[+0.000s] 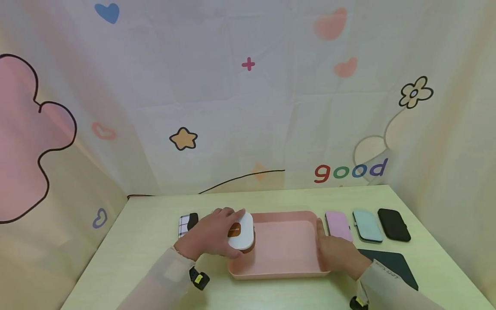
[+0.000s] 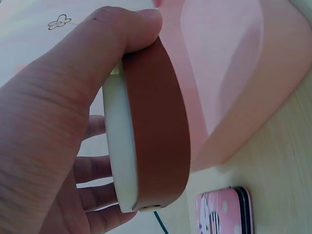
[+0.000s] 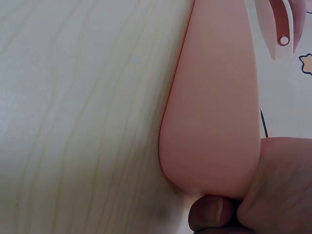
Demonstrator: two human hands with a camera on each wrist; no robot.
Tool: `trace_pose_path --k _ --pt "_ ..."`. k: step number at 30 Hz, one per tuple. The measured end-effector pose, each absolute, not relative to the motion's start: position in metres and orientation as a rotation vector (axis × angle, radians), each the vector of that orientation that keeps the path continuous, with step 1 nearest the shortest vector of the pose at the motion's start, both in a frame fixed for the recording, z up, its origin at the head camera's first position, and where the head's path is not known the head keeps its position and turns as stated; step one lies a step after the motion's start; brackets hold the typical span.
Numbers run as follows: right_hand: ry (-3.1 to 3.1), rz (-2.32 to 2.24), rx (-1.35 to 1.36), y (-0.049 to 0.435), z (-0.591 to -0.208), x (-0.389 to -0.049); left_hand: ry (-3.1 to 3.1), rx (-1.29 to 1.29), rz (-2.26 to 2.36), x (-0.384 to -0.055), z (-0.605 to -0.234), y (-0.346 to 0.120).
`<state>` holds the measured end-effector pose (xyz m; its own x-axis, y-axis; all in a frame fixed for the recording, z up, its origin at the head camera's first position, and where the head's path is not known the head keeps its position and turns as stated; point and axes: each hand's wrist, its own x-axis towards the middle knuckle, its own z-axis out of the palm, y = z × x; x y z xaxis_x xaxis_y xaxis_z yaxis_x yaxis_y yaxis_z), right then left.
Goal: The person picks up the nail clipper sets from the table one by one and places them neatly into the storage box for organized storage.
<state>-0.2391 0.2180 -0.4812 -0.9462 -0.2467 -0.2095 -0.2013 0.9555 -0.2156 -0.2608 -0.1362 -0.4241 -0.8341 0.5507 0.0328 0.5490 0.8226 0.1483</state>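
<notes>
Left grip (image 1: 211,233) pinches the white-and-brown case (image 1: 245,231) across opposite edges, while right grip (image 1: 340,255) clasps the pink tray (image 1: 286,245) by its right wall, presumably for steadiness

White-topped brown case (image 1: 245,232) (raised) above left end of pink tray (image 1: 286,245)

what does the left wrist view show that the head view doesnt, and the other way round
Only the left wrist view: a pink polka-dot case. Only the head view: the lilac case, mint case and black case at the right. Both: the left hand gripping a white-and-brown box, and the pink tray.
</notes>
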Motion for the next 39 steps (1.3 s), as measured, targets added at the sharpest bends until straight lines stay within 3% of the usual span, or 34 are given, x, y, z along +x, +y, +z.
trace_pose_path --k 39 --pt "2.871 -0.285 -0.307 0.218 -0.482 -0.238 2.926 0.878 0.343 -0.285 -0.465 -0.101"
